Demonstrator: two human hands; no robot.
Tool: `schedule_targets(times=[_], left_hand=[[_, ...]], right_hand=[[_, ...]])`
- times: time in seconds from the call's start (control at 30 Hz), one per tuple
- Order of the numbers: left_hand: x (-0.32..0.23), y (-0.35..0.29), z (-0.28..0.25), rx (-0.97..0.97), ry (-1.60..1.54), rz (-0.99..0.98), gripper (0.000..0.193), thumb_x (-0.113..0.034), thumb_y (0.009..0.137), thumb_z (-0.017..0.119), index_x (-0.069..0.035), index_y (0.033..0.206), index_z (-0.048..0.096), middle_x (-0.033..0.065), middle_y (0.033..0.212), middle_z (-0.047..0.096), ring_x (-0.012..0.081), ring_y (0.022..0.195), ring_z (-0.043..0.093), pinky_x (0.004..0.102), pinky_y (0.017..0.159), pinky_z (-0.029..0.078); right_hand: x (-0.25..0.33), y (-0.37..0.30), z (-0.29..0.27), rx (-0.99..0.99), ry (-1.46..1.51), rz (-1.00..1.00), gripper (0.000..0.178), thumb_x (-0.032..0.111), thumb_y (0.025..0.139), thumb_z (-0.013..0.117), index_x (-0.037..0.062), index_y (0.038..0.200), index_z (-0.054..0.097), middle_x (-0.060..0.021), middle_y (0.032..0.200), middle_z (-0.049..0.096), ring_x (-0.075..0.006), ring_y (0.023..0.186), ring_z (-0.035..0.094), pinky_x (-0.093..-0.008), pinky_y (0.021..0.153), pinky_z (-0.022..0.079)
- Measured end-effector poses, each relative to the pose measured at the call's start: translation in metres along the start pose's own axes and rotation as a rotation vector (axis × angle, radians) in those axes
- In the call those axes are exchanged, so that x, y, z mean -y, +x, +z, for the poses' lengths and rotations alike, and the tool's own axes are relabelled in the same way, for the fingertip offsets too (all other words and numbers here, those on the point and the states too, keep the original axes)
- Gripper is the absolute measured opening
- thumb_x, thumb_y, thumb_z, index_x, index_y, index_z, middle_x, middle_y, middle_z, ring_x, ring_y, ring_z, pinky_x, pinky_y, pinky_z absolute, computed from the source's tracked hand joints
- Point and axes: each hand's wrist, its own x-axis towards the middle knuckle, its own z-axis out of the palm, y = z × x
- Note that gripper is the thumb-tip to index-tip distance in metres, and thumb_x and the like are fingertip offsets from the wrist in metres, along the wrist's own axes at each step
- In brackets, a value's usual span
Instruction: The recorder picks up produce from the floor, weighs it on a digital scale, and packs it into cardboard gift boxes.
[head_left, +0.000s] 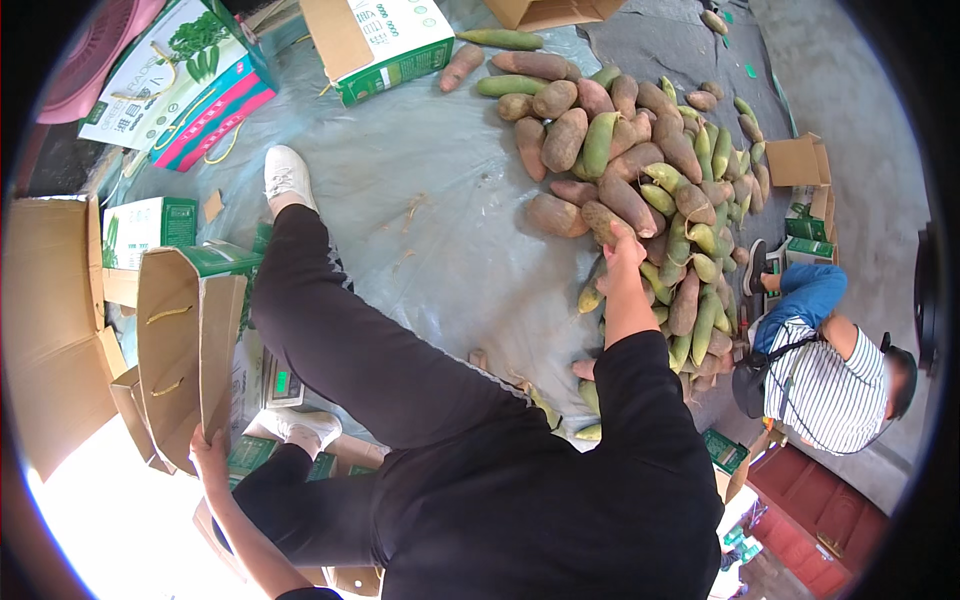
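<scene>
A large pile of green radishes [600, 145] and brown, soil-covered radishes [565, 140] lies on a plastic sheet to my right. My right hand [625, 250] reaches into the pile's near left side, its fingers closed around the end of a brown radish [603, 222]. At the left, my left hand [208, 460] grips the edge of an open carton [170, 350] with yellow rope handles. The carton stands by a scale [285, 385] with a lit green display; its inside is mostly hidden by its flaps.
White-and-green cartons [395, 40] stand ahead, and a gift carton [165, 75] beside a pink basket [95, 60] at far left. A person in a striped shirt [825, 385] crouches beyond the pile at right. My white shoe [288, 178] rests on the plastic sheet [440, 210].
</scene>
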Motion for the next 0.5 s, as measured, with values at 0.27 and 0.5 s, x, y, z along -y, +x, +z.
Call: schedule_targets(times=[0.27,0.5], left_hand=[[-0.009,-0.014,-0.006,-0.035,-0.02,-0.036,0.028,-0.002,0.079,0.055,0.002,0.107,0.059,0.0187,0.093,0.065,0.0293,0.088,0.062,0.0375,0.082,0.046],[-0.012,-0.018,-0.002,-0.068,0.124,0.037,0.033,-0.01,0.078,0.061,-0.004,0.11,0.06,0.0165,0.106,0.062,0.0346,0.099,0.058,0.0399,0.085,0.045]], right_hand=[[-0.022,-0.073,0.013,-0.104,0.002,-0.158,0.075,0.007,0.057,0.083,0.01,0.115,0.035,-0.0104,0.118,0.043,-0.0267,0.099,0.049,-0.0442,0.076,0.044],[-0.022,-0.121,0.049,0.325,-0.211,-0.17,0.071,0.009,0.058,0.085,0.0143,0.112,0.04,-0.0052,0.105,0.054,-0.02,0.081,0.056,-0.0348,0.059,0.046]])
